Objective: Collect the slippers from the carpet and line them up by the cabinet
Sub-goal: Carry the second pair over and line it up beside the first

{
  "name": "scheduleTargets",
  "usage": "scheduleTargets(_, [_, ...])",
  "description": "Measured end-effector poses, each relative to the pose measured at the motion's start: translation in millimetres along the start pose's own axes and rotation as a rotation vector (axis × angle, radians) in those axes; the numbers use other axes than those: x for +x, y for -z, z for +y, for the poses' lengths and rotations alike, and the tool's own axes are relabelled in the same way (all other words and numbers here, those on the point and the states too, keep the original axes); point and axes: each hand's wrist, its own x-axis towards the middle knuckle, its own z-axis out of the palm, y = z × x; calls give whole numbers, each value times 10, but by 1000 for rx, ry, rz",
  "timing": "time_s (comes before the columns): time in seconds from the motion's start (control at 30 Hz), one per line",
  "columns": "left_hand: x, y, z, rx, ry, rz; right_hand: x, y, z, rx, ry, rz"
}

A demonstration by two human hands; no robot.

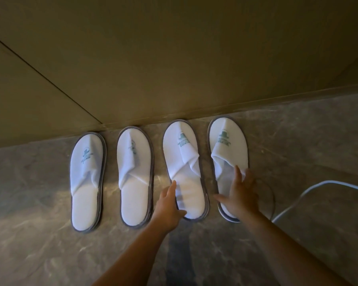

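Several white slippers with grey edging and green logos lie side by side on the grey marble floor, toes against the olive cabinet base. The leftmost slipper and the second slipper lie untouched. My left hand rests with straight fingers along the left heel edge of the third slipper, thumb at its heel. My right hand lies flat with spread fingers on the heel of the rightmost slipper, covering most of its insole.
A white cable curves across the floor just right of the rightmost slipper. A dark seam runs diagonally down the cabinet front at the left. Marble floor stretches in front of the row.
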Motion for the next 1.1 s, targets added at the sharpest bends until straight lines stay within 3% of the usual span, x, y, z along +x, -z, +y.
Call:
scheduleTargets(0.13, [13,-17,-36,181,-35,42,-14,-118,-35,-79,-10,26])
scheduleTargets(0.3, [57,-32,-24,247,-30,-24,68,-88,10,-133,5,87])
scheduleTargets(0.6, [92,-59,6,285,-53,-86,341,165,267,30,-229,206])
scheduleTargets(0.77, [46,24,-13,356,-94,-4,157,-30,16,-80,64,269])
scheduleTargets(0.87, [-19,150,-92,396,-132,140,-28,-243,-360,-85,245,188])
scheduleTargets(0.97, [-84,307,-260,395,-107,235,-164,-481,-634,-127,253,88])
scheduleTargets(1.1, [-103,441,-529,459,-18,201,-242,-706,-698,-172,198,19])
